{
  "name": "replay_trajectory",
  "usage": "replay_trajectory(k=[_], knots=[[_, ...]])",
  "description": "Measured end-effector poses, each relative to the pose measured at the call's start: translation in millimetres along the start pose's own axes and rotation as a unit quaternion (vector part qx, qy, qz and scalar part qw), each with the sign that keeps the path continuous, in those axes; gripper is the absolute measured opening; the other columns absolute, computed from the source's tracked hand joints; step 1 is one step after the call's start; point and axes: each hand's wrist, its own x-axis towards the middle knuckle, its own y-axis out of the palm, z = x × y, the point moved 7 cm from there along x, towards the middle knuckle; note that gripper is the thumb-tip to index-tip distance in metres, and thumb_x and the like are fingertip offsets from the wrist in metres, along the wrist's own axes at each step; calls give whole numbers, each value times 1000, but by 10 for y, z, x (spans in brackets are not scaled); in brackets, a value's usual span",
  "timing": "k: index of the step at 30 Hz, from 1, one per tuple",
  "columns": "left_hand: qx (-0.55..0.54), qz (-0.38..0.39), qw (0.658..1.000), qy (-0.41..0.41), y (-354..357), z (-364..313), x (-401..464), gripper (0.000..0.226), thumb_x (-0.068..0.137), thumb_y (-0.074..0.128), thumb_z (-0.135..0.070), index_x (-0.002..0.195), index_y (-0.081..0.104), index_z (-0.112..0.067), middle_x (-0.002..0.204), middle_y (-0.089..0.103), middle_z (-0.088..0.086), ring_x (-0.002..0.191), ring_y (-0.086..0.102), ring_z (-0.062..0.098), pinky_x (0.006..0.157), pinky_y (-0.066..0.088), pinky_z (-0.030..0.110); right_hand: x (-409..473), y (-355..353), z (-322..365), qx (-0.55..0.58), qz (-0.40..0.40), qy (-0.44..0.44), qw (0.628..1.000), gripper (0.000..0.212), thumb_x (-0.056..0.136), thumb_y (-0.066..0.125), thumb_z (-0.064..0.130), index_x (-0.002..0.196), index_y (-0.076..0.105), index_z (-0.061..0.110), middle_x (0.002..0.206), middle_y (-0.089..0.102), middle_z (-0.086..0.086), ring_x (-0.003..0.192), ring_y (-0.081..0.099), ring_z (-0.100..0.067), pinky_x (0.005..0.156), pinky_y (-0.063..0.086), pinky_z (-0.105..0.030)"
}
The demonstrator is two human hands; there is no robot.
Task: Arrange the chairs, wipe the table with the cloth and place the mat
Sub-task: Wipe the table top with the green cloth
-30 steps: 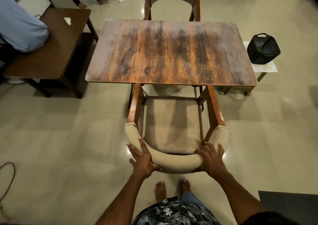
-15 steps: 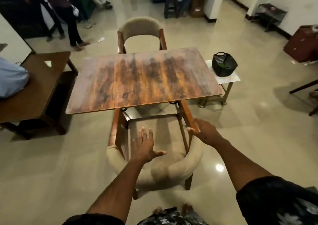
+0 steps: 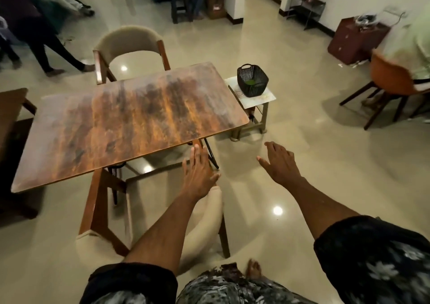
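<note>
1. Two hands hang apart with fingers spread, holding nothing: left hand (image 3: 199,171) over the near chair (image 3: 202,224) at lower centre, right hand (image 3: 280,161) over bare floor.
2. That chair sits tucked under the tabletop (image 3: 130,119), probably so the edge is free for wiping.
3. Far chair (image 3: 130,43), upper left, faces it.
4. Black basket (image 3: 252,80) on the side stool (image 3: 267,96), right of centre, shows something green inside; whether cloth or mat cannot be told.

Dark floral short sleeves (image 3: 381,266) (barefoot)
</note>
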Motion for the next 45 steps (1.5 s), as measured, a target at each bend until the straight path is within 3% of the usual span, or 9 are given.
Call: replay_trajectory(k=[12, 33, 45], knots=[[20, 4, 999, 36, 476, -1254, 622, 100, 109, 54, -49, 172, -16, -15, 179, -24, 10, 166, -24, 26, 136, 1, 55, 228, -100, -1217, 7, 2, 14, 1000, 54, 112, 48, 47, 151, 46, 9, 149, 52, -8, 141, 50, -31, 111, 37, -46], [62, 24, 992, 109, 548, -2126, 2301, 98, 111, 51, -49, 171, -17, -11, 180, -20, 12, 167, -17, 28, 136, 3, 53, 1192, -267, -2110, -6, -3, 75, 997, 59, 111, 48, 51, 155, 43, 13, 159, 46, -9, 151, 42, -28, 118, 32, -44], [75, 8, 993, 96, 584, -2348, 3080, 98, 112, 48, -51, 169, -21, -12, 178, -27, 11, 166, -22, 27, 134, -1, 52, 2009, -372, -2473, -22, 2, 47, 999, 58, 112, 45, 52, 155, 42, 13, 159, 45, -7, 150, 42, -25, 118, 31, -42]])
